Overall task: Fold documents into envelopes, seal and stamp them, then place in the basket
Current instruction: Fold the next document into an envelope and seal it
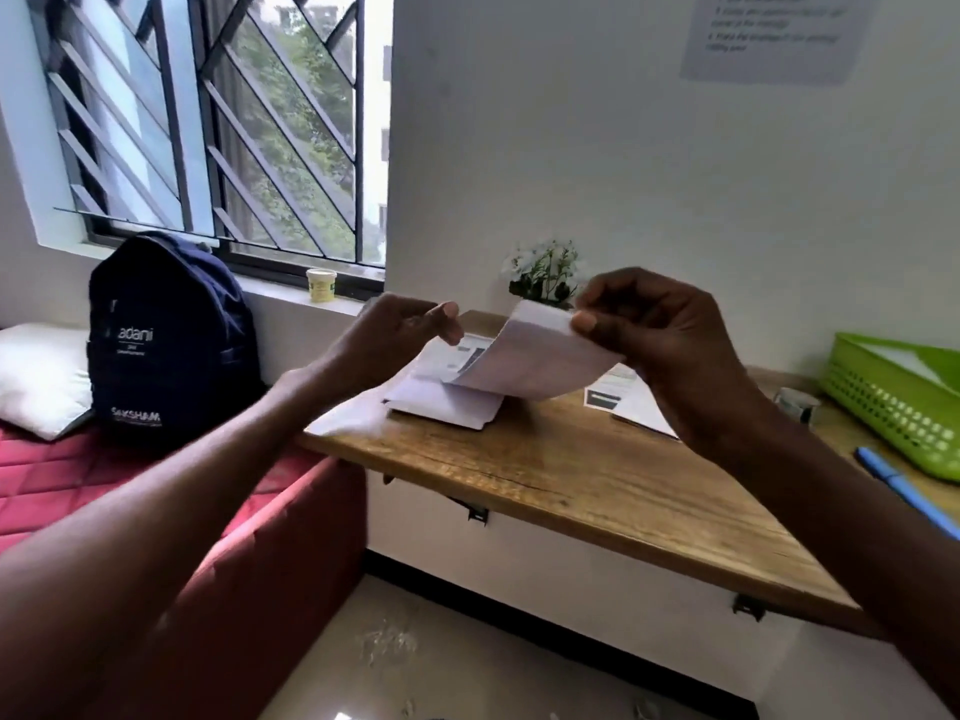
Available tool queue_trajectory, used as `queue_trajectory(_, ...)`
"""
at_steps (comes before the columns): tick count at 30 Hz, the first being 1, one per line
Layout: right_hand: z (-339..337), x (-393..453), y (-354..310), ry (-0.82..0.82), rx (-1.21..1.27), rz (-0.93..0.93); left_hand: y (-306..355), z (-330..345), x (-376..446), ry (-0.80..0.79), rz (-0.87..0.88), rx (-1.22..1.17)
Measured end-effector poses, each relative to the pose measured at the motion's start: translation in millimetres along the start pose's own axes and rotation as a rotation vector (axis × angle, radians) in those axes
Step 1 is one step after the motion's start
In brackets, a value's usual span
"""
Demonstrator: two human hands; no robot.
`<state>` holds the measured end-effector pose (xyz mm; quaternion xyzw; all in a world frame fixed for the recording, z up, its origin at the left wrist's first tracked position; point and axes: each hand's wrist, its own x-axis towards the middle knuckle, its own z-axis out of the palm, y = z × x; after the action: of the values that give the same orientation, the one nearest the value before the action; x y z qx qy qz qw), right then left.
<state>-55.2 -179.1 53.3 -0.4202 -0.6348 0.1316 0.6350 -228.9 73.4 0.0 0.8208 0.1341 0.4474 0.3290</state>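
Note:
A white printed document [535, 363] is held up in the air above the wooden desk [597, 475], curled over so its blank back faces me. My right hand [654, 335] pinches its upper right end between thumb and fingers. My left hand [410, 330] has curled fingers at the sheet's left end, where the printed side shows, and seems to pinch it. Under the sheet lies a white envelope stack [447, 407] on the desk. The green basket [893, 407] stands at the far right with white paper inside.
Another printed sheet [634, 402] lies behind my right wrist. A blue pen [904, 491] and a small grey object [797, 402] lie beside the basket. A small plant [545, 272] stands against the wall. To the left are a dark backpack [166, 335] and a pillow [41, 376] on a red seat.

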Motion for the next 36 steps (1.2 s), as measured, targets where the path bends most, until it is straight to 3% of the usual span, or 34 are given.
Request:
queue_trajectory(5, -41, 5, -23, 0.043, 0.264, 0.018, 76, 41, 32, -0.126, 0.030, -0.150)
queue_trajectory(8, -62, 13, -38, 0.072, 0.328, 0.009, 107, 68, 56, -0.385, -0.069, -0.241)
queue_trajectory(10, -81, 22, -38, 0.150, 0.390, 0.024, 117, 87, 76, -0.645, -0.262, -0.422)
queue_trajectory(12, -96, 33, -31, 0.228, 0.466, 0.079, 125, 106, 93, -0.885, -0.337, -0.535)
queue_trajectory(15, -110, 50, -7, 0.357, 0.450, 0.186, 133, 138, 107, -0.988, -0.355, -0.716)
queue_trajectory(18, -119, 59, 28, 0.489, 0.320, 0.249, 115, 172, 120, -0.875, -0.434, -0.865)
queue_trajectory(23, -133, 51, 74, 0.657, 0.138, 0.409, 72, 201, 119, -0.483, -0.541, -0.920)
queue_trajectory(25, -140, 42, 90, 0.688, -0.195, 0.460, 60, 203, 116, -0.467, -0.594, -0.920)
queue_trajectory(27, -146, 28, 105, 0.450, -0.809, 0.536, 51, 200, 112, -0.465, -0.620, -0.917)
queue_trajectory(29, -147, 19, 114, 0.110, -1.174, 0.628, 47, 197, 111, -0.421, -0.629, -0.930)
queue_trajectory(31, -143, 18, 114, -0.015, -1.233, 0.714, 46, 197, 112, -0.356, -0.661, -0.859)
queue_trajectory(36, -140, 24, 114, -0.053, -1.310, 0.713, 50, 196, 111, -0.218, -0.761, -0.579)
